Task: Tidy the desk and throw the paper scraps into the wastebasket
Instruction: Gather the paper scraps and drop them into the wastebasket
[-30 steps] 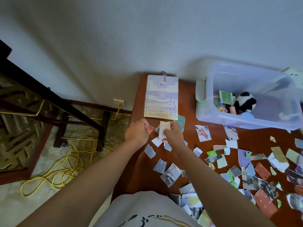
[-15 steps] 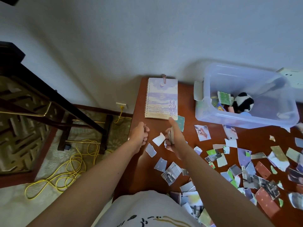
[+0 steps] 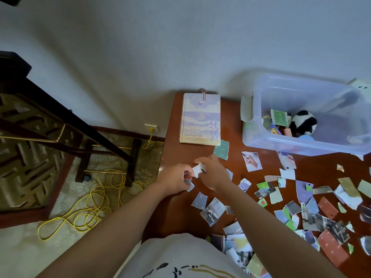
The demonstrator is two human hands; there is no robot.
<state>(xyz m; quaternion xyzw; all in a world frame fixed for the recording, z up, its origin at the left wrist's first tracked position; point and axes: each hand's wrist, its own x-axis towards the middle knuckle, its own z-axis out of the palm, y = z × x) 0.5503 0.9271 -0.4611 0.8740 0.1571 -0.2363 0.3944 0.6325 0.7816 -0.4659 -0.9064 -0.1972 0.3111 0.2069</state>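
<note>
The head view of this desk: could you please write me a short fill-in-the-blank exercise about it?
The notebook cover reads "Moon And ____".
A stuffed ____ lies in the clear bin.
The coiled cable on the floor is ____.
The right hand pinches a ____ scrap; the left hand grips other scraps.
Missing words: Sea; panda; yellow; white.

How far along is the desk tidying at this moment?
Early. Done: nothing visibly binned; no wastebasket shows. In hand: the left hand grips a few gathered scraps, the right hand pinches a white scrap. Left: many torn scraps litter the desk, mostly to the right.
</note>
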